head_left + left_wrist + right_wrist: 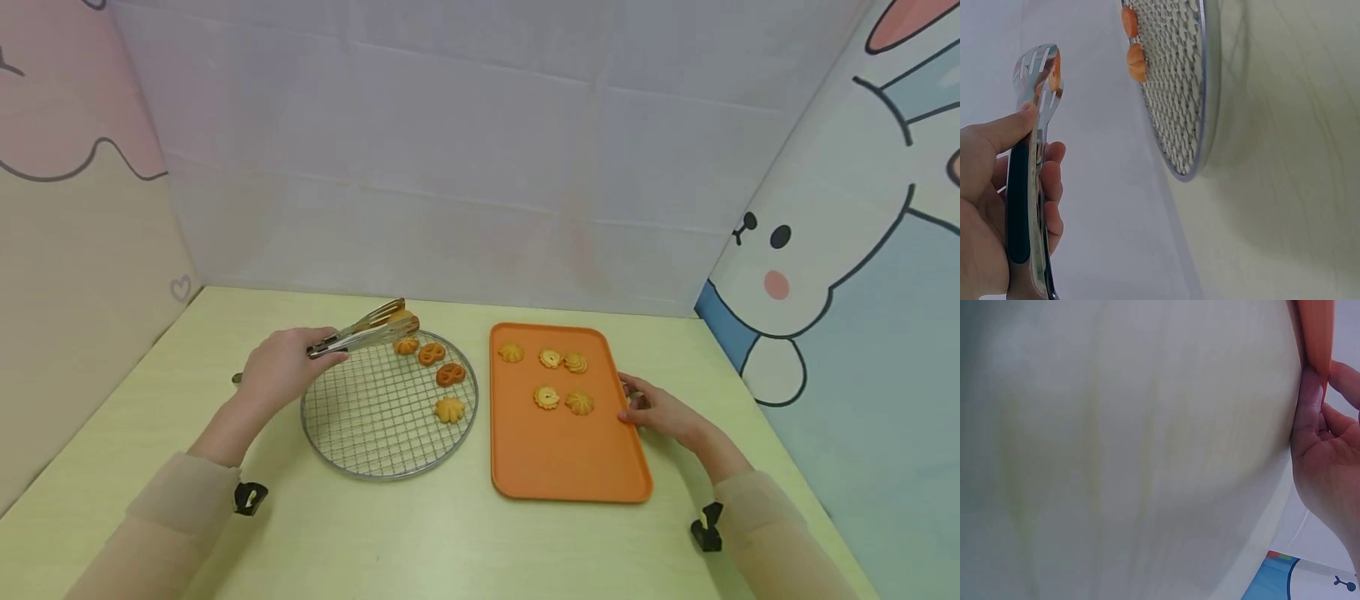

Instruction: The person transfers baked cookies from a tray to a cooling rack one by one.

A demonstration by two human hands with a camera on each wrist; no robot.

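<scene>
My left hand (285, 371) grips metal serving tongs (367, 329) with a dark strip on the handle, seen closely in the left wrist view. Between the slotted tong ends sits a golden cookie (1055, 72), held above the far edge of a round wire cooling rack (360, 425). Along the rack's right side lie a pretzel-shaped cookie (451, 375), a second one like it, and flower-shaped cookies (450, 409). My right hand (663, 414) pinches the right edge of an orange rectangular tray (566, 458). Several cookies (579, 403) lie on the tray's far half.
Rack and tray stand side by side on a pale wood-look table (420, 542), a narrow gap between them. A white back panel (465, 183) rises behind the table. Printed side panels with cartoon figures, such as a rabbit (795, 283), stand at left and right.
</scene>
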